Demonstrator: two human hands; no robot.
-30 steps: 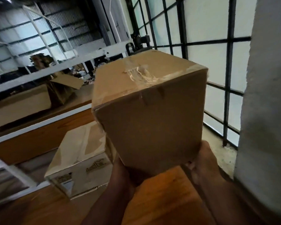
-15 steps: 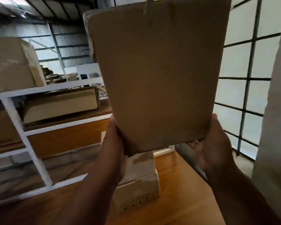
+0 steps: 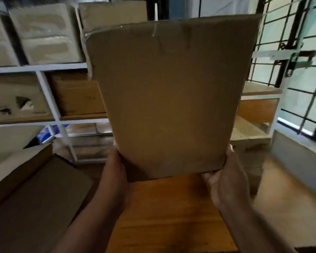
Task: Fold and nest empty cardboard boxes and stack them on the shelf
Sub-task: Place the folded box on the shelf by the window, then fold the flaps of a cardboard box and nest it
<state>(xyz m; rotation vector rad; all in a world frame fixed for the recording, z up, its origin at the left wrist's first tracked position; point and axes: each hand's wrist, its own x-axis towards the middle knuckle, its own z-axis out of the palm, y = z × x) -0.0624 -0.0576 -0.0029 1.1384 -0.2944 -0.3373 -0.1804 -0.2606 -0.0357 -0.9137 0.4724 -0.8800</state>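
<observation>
A plain brown cardboard box (image 3: 168, 95) fills the middle of the view, held up in front of me with one broad face toward the camera. My left hand (image 3: 117, 170) grips its lower left corner, and my right hand (image 3: 226, 178) grips its lower right corner with fingers curled under the bottom edge. Behind it stands a white metal shelf (image 3: 49, 99) with several cardboard boxes (image 3: 46, 33) on its levels. The box hides the shelf's middle.
A wooden surface (image 3: 168, 216) lies below the hands. Flat dark cardboard (image 3: 36, 201) sits at the lower left. A pale box (image 3: 248, 143) stands right of the held box. A barred window (image 3: 303, 70) runs along the right side.
The view has swung left toward the shelf, which now faces me. The box stays raised in both hands, and its near face looks about as upright as half a second ago.
</observation>
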